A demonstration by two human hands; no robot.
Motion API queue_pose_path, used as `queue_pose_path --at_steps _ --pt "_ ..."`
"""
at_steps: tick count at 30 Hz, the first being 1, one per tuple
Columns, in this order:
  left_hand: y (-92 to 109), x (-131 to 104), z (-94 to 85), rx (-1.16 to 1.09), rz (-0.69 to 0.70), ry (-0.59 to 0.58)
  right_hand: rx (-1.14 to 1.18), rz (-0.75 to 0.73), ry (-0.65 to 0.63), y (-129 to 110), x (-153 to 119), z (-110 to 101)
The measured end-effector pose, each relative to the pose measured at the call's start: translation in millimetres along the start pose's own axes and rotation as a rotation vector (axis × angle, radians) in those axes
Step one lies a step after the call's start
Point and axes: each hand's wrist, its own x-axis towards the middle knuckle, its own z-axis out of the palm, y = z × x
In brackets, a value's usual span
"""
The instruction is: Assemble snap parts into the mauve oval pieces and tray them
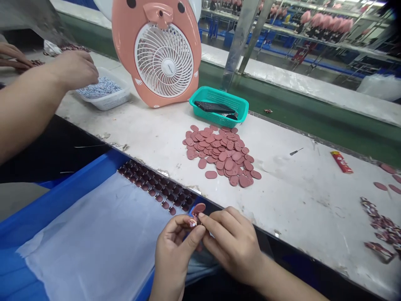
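Note:
My left hand [175, 253] and my right hand [233, 244] meet at the front edge of the table. Pinched in my left fingers is a small glossy figure piece [192, 223], mostly covered by them. A reddish-brown oval disc [199, 207] stands up from the fingertips, and my right thumb and fingers close on it from the right. Whether disc and figure are joined cannot be made out. Beyond the hands lies a pile of similar oval discs [219, 150]. Left of them, rows of small dark pieces with oval bases [156, 186] lie on a white sheet [103, 238].
The sheet lines a blue bin [15, 234]. Behind the pile stand a teal basket [244, 109] and a pink fan [125, 50]. A pointed tool [296, 151], red wrapper [342, 162] and small figures [384, 228] lie rightward. A co-worker's arm [34, 92] reaches over a white tray [115, 102].

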Motion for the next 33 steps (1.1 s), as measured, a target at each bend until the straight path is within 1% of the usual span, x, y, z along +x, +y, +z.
queue_pose_path --at_steps 3,5,7,10,13,15,19,23,25,29,33 --pt "-4 3 -8.3 0.044 0.029 0.077 0.021 0.024 -0.032 -2 -1 11" --pt "-5 7 -17.6 0.096 0.049 0.115 0.032 0.032 -0.050 -6 0 12" --pt "-4 16 -31.1 0.222 0.075 0.130 0.056 0.011 -0.056 -10 0 5" --pt "-2 37 -57.0 0.440 0.114 0.151 0.107 -0.034 -0.035 -12 -3 -14" --pt "-7 64 -80.2 0.660 0.143 0.158 0.089 0.012 -0.002 -5 -12 -29" --pt "-15 80 -89.4 0.847 0.150 0.111 0.053 0.054 0.006 1 -20 -32" --pt "-37 100 -93.5 1.148 0.094 -0.034 0.034 0.082 -0.014 8 -32 -30" --pt "-52 111 -92.1 1.304 0.042 -0.124 0.047 0.090 -0.016 9 -36 -28" --pt "-56 115 -92.1 1.352 0.025 -0.131 0.045 0.090 -0.008 10 -38 -28" --pt "-63 120 -93.1 1.428 -0.013 -0.103 0.049 0.092 -0.012 14 -42 -27" --pt "-68 121 -93.9 1.462 -0.012 -0.110 0.047 0.080 -0.016 17 -42 -28"
